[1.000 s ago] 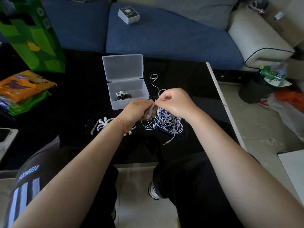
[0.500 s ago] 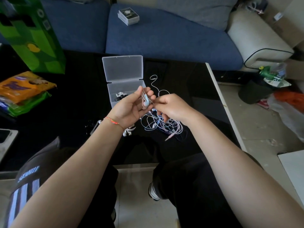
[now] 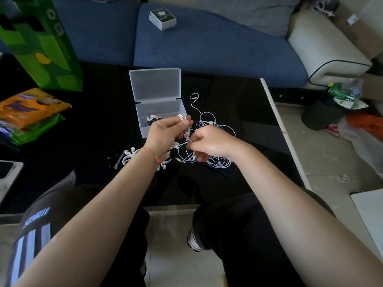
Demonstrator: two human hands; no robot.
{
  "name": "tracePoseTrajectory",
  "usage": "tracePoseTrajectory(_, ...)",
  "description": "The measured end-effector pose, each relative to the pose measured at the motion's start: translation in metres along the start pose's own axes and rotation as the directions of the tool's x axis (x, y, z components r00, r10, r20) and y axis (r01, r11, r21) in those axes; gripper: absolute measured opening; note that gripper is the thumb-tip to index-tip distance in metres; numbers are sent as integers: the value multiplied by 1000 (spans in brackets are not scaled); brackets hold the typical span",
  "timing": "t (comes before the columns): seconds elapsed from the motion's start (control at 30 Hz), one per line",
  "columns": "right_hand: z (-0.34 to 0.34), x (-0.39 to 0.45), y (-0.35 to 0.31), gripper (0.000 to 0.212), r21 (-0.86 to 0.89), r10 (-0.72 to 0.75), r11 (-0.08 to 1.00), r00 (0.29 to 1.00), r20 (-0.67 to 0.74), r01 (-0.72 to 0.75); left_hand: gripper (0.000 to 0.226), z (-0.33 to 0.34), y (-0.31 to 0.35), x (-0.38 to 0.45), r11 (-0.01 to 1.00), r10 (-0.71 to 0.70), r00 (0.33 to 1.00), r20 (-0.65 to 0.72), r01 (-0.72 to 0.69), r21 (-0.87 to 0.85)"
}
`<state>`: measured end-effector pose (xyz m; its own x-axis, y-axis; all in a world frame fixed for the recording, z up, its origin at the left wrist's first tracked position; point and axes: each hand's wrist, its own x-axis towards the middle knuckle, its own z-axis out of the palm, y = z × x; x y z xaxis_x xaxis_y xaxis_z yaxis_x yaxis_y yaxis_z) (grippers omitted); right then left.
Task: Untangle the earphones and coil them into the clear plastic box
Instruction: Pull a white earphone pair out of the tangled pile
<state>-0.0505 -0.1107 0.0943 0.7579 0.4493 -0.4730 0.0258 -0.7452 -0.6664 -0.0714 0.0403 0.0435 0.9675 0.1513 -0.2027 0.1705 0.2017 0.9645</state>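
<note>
The clear plastic box [image 3: 160, 112] stands open just beyond the tangled earphones [image 3: 215, 141].

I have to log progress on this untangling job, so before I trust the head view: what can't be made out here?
- What lies in the clear plastic box: left hand covers its near corner; contents too small.
- Right hand grip: fingers curl under, hiding where they pinch the cable.
- How many earphones form the tangle: loops overlap, dark cords vanish against the black table.
- White pieces by the left wrist: partly covered.

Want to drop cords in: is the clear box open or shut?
Open: the clear plastic box has its lid hinged back, and small items already lie inside.
</note>
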Motion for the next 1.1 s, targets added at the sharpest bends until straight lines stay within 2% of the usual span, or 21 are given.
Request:
tracePoseTrajectory(0.13,0,0,0,13,13,-13,1000,1000,-6,13,15,3,0,-4,988,72,995,-66,-62,143)
tracePoseTrajectory(0.23,2,-1,0,13,59,-31,998,999,20,30,18,3,-2,-4,969,119,991,-61,-102,226)
tracePoseTrajectory(0.3,0,-3,-2,17,16,-41,999,999,14,40,15,2,-5,-2,941,149,987,-56,-124,316)
tracePoseTrajectory(0.43,2,-10,-10,27,-54,-28,998,993,119,35,9,3,-5,-2,965,121,984,-132,-86,247)
tracePoseTrajectory(0.5,7,-14,-13,29,-62,-26,997,985,172,37,15,5,-6,-2,970,109,979,-171,-68,232)
tracePoseTrajectory(0.6,6,-14,-15,22,-61,-53,996,990,127,61,22,3,-11,-2,965,98,982,-164,-53,258)
tracePoseTrajectory(0.7,-2,-10,-11,24,-63,-55,997,998,-14,54,21,4,-10,-3,955,86,987,-132,-44,293)
tracePoseTrajectory(0.77,-9,-9,-7,22,-69,-64,996,990,-125,56,16,5,-6,-3,959,36,997,-63,-17,284)
tracePoseTrajectory(0.83,-16,-9,-5,16,-67,-95,994,972,-217,82,16,4,-3,-3,974,-94,993,70,77,214)
tracePoseTrajectory(0.97,-28,-8,0,15,-38,-125,992,915,-385,119,25,5,0,-2,956,-293,907,302,289,59)
tracePoseTrajectory(1.03,-32,-7,0,21,-17,-123,992,891,-436,129,27,4,-2,-2,957,-280,864,419,285,51)
tracePoseTrajectory(1.1,-36,-7,2,27,71,-69,991,898,-435,111,26,2,-1,-3,974,-212,820,532,222,46)
